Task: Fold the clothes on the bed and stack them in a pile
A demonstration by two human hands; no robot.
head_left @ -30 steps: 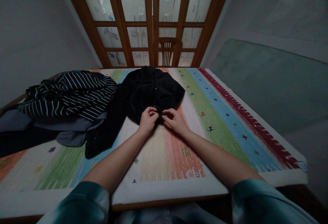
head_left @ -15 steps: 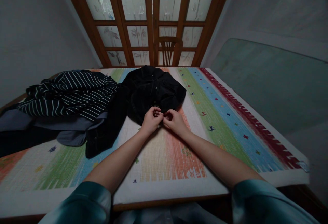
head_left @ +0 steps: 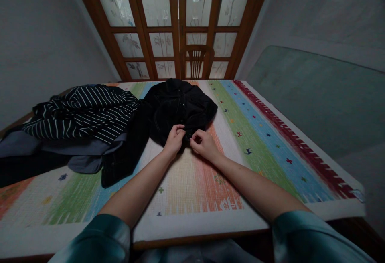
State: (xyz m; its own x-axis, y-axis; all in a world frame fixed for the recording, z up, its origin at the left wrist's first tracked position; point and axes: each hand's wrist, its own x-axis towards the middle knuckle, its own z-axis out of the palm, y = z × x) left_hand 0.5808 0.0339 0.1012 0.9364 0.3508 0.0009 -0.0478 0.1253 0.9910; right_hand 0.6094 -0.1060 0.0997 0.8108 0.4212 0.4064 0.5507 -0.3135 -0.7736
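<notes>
A black jacket [head_left: 168,106] with light stitching and small shiny buttons lies bunched up in the middle of the table. One of its sleeves [head_left: 120,162] seems to stretch towards the near left. At its near edge, my left hand [head_left: 174,139] is closed with thumb and fingers pinching the black cloth. Just to the right, my right hand [head_left: 203,142] has thumb and forefinger curled together against the same edge. The small part between the fingertips is too dark to make out.
To the left, a black-and-white striped garment [head_left: 87,110] lies heaped over grey cloth [head_left: 84,146] and dark cloth. A colourful patterned tablecloth [head_left: 258,134] covers the table. Beyond the far edge stand a wooden chair [head_left: 197,60] and glazed wooden doors [head_left: 180,26].
My hands have moved slightly apart, the left a little to the left. Dark cloth now shows between them. The jacket stays in nearly the same place.
</notes>
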